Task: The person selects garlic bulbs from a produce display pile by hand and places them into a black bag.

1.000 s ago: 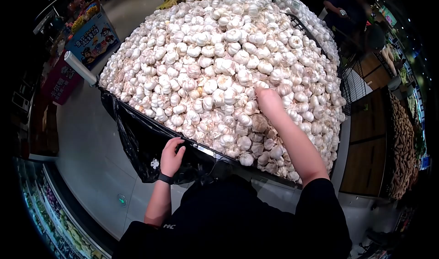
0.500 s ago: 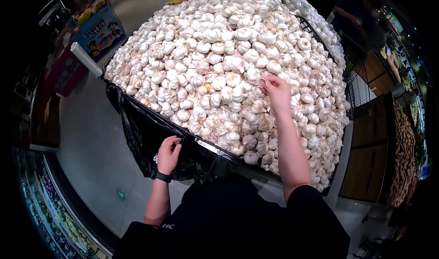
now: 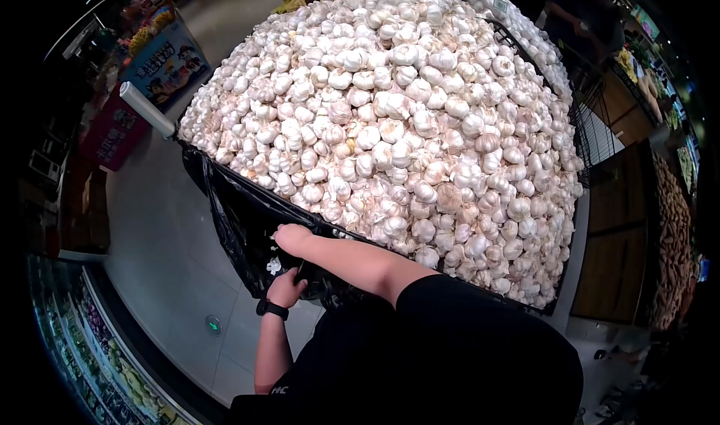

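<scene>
A large heap of white garlic bulbs (image 3: 390, 118) fills the display in front of me. Along its near left edge hangs a black plastic bag (image 3: 217, 200), open at the top, with some pale scraps (image 3: 274, 265) inside. My right hand (image 3: 291, 239) reaches across over the bag, its fingers bent down; what they hold, if anything, is hidden. Just below it, my left hand (image 3: 285, 288) has its fingers closed on the near edge of the bag. A dark watch is on the left wrist.
A white roll (image 3: 146, 110) stands at the heap's left corner. Promotional boxes (image 3: 165, 64) are behind it. A refrigerated shelf (image 3: 112, 357) lies at lower left. A wire cart (image 3: 596, 129) and a person in dark clothes (image 3: 574, 16) are at right.
My right hand has left the garlic heap, where it held a small piece, and swung left and down over the bag. My left hand has moved slightly lower.
</scene>
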A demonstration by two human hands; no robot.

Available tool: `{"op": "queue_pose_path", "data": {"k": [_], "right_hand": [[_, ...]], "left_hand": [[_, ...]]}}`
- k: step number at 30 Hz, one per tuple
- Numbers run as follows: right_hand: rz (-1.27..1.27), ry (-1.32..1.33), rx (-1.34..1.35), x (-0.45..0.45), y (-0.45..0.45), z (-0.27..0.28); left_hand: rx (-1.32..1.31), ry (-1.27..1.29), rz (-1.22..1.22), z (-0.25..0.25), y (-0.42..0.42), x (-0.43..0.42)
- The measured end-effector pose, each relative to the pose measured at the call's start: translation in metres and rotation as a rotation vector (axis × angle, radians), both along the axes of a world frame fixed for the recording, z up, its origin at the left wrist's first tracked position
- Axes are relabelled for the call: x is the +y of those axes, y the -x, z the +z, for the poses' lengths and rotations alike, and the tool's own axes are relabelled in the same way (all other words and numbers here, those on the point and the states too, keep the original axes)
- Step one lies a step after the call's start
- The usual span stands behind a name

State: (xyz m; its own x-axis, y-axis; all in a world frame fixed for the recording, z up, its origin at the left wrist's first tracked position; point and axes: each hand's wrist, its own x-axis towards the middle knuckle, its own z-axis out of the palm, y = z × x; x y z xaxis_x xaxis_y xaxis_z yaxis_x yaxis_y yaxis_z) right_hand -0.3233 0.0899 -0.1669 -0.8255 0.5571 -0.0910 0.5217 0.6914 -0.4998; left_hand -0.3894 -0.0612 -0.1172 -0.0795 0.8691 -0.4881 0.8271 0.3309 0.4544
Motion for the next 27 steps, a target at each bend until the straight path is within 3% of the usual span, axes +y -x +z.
{"op": "queue_pose_path", "data": {"k": [1, 4, 6, 7, 9, 11, 17, 23, 27], "right_hand": [[0.063, 0.032, -0.089, 0.01, -0.016, 0.045], [-0.15, -0.074, 0.432, 0.022, -0.086, 0.128], [-0.387, -0.173, 0.491, 0.043, -0.164, 0.176], [-0.621, -0.207, 0.264, 0.051, -0.208, 0.206], [-0.947, -0.533, 0.187, 0.066, -0.292, 0.204], [-1.156, -0.456, -0.108, 0.073, -0.345, 0.19], [-1.239, -0.266, -0.353, 0.1, -0.347, 0.174], [-1.183, -0.455, -0.345, 0.11, -0.345, 0.153], [-1.246, -0.462, -0.089, 0.107, -0.361, 0.152]], "left_hand": [[-0.043, -0.026, 0.015, -0.002, 0.0, -0.001], [-0.08, -0.021, 0.013, -0.014, 0.005, 0.0], [-0.097, -0.012, -0.009, -0.01, 0.004, 0.007], [-0.103, -0.017, -0.016, -0.006, 0.002, 0.012], [-0.098, -0.125, -0.06, 0.001, -0.003, 0.023], [-0.169, -0.094, -0.04, 0.004, -0.008, 0.037], [-0.165, -0.258, -0.091, 0.017, -0.028, 0.068], [-0.151, -0.29, -0.094, 0.022, -0.039, 0.065], [-0.166, -0.271, -0.065, 0.02, -0.039, 0.052]]}}
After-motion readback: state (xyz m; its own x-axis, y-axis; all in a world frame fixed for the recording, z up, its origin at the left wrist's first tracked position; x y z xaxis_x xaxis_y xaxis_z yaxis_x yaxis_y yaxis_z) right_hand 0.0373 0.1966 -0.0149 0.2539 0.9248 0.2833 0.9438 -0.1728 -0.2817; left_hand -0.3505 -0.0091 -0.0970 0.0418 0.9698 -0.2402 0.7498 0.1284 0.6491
